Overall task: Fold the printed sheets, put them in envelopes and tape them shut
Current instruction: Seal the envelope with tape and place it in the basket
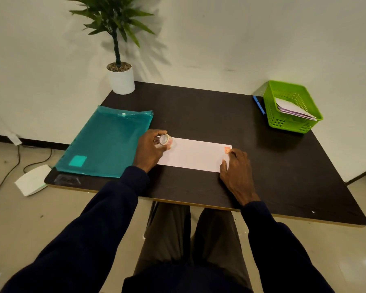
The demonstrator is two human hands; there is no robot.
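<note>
A long white envelope [193,155] lies flat on the dark table [199,106], right in front of me. My left hand [149,150] grips a small roll of clear tape [164,140] at the envelope's left end. My right hand [237,168] rests on the envelope's right end, its fingertips pressing a small orange piece of tape [227,150] at the far right corner. Whether a strip of tape runs between the roll and that corner cannot be made out.
A teal plastic document folder [106,142] lies at the left of the table. A green basket [292,106] with several envelopes stands at the back right, a blue pen [258,105] beside it. A potted plant [120,78] stands at the back left corner.
</note>
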